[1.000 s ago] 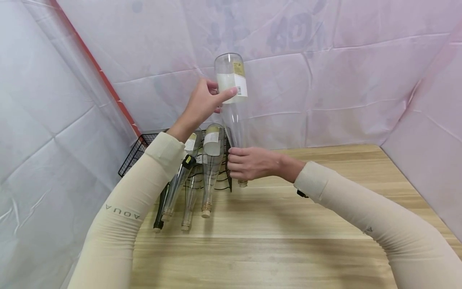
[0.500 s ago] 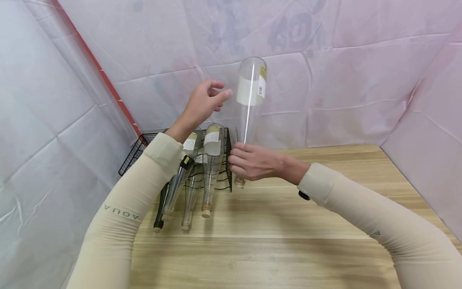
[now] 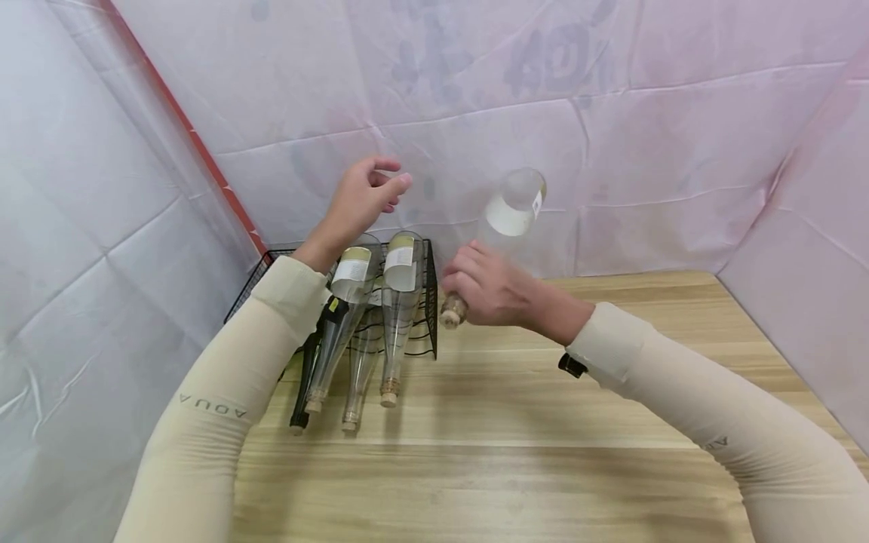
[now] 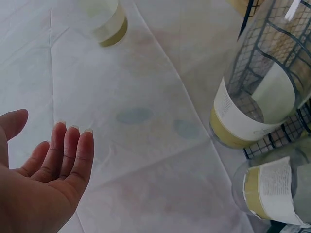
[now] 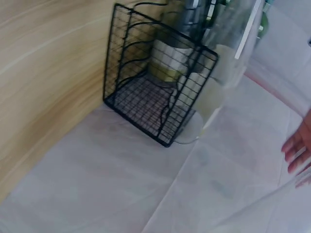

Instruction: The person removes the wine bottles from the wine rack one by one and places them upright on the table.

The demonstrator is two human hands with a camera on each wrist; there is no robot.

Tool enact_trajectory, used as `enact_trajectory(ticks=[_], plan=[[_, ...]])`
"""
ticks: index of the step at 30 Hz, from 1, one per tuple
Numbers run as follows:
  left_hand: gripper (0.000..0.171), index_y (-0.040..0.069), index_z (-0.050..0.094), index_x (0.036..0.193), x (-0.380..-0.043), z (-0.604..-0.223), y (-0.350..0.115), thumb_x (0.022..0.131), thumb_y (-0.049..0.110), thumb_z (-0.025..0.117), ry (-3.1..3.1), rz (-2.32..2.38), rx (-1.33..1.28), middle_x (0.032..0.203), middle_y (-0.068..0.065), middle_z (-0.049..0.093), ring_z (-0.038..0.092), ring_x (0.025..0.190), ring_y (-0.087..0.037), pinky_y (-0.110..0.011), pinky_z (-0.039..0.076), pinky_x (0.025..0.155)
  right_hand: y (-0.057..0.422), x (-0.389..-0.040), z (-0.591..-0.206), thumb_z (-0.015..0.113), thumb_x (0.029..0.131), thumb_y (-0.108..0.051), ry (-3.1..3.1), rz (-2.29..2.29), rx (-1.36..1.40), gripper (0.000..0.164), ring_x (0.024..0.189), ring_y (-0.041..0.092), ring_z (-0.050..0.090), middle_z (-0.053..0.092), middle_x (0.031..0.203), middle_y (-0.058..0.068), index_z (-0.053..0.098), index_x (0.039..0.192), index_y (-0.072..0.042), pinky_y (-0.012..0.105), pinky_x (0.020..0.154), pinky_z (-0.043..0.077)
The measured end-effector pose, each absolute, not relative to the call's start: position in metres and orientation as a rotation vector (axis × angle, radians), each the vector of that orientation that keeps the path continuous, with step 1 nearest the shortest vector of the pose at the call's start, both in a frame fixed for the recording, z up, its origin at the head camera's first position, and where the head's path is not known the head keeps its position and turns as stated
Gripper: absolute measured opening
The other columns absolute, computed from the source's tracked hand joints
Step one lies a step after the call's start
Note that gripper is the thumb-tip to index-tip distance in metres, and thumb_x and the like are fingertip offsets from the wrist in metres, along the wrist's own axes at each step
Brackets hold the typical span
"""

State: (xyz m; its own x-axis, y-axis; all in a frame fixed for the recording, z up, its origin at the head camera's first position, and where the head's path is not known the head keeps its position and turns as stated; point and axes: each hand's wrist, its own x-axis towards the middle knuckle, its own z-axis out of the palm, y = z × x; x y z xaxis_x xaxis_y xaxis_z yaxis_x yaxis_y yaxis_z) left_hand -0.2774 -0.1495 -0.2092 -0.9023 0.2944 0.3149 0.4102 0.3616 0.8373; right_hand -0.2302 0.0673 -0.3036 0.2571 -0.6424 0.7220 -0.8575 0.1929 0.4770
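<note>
My right hand (image 3: 492, 286) grips a clear glass bottle (image 3: 512, 215) by its neck, above the wooden table. The bottle is tilted, its corked mouth pointing toward me and its base up and away to the right. A pale label wraps its lower body; the hand hides most of the neck. My left hand (image 3: 363, 192) hovers over the rack with nothing in it, its fingers loosely bent and the palm showing in the left wrist view. Below it, a black wire rack (image 5: 136, 124) holds several corked bottles, among them a clear labelled bottle (image 3: 400, 264) and a dark bottle (image 3: 305, 392).
The wire rack stands at the table's back left, with the bottle necks sticking out toward me. A wooden table (image 3: 543, 452) spreads in front and to the right. White sheeting (image 3: 645, 173) hangs behind and at both sides, with a red strip (image 3: 193, 139) at left.
My left hand let go of the bottle and drew back to the left. The right hand swung the bottle from nearly upside down to a lower tilt, its base moving right and down.
</note>
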Motion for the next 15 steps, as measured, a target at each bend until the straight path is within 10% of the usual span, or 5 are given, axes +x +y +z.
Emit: enact_trajectory(ticks=[15], plan=[[0.041,0.001,0.051,0.125,-0.277,-0.218,-0.183,0.094,0.027,0.059,-2.535,-1.556,-0.556,0.102,-0.015,0.062,0.059,0.088,-0.025,-0.041,0.052,0.083,0.118,-0.244,-0.279,0.052,0.069,-0.005,-1.536,0.715,1.101,0.008,0.062,0.027,0.055,0.058,0.071,0.015,0.052,0.075,-0.001,0.04,0.048,0.048]])
